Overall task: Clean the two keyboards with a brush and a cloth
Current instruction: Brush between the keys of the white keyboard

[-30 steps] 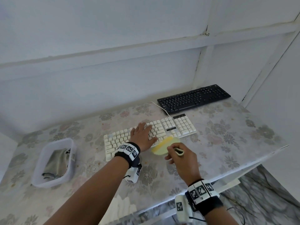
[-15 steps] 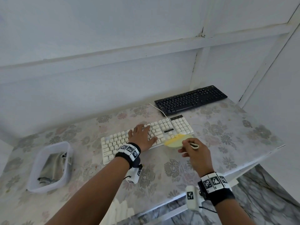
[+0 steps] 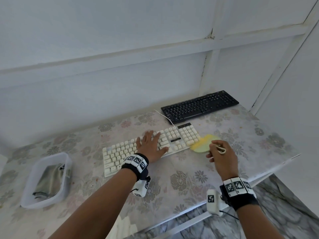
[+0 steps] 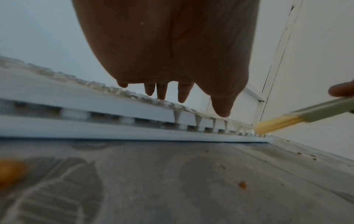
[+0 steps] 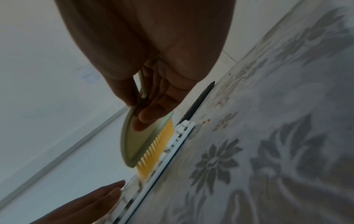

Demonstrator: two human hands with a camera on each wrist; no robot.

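Note:
A white keyboard (image 3: 120, 152) lies across the middle of the flowered table, with a black keyboard (image 3: 200, 106) behind it to the right. My left hand (image 3: 151, 142) lies flat on the white keys, fingers spread. My right hand (image 3: 219, 152) grips the handle of a pale green brush (image 3: 205, 144) with yellow bristles (image 5: 155, 150). The bristles touch the right end of the white keyboard (image 5: 172, 145). In the left wrist view the brush (image 4: 298, 116) meets the far end of the keyboard (image 4: 95, 115). A grey cloth (image 3: 50, 178) lies in a plastic tub.
The clear plastic tub (image 3: 31, 202) stands at the left of the table. A white cable (image 3: 164, 116) runs from the white keyboard toward the wall. Crumbs (image 4: 242, 184) dot the tablecloth. The table's edge (image 3: 276, 166) drops off at the right.
My right hand has carried the brush rightward, from the front middle of the white keyboard to its right end. My left hand has stayed on the keys.

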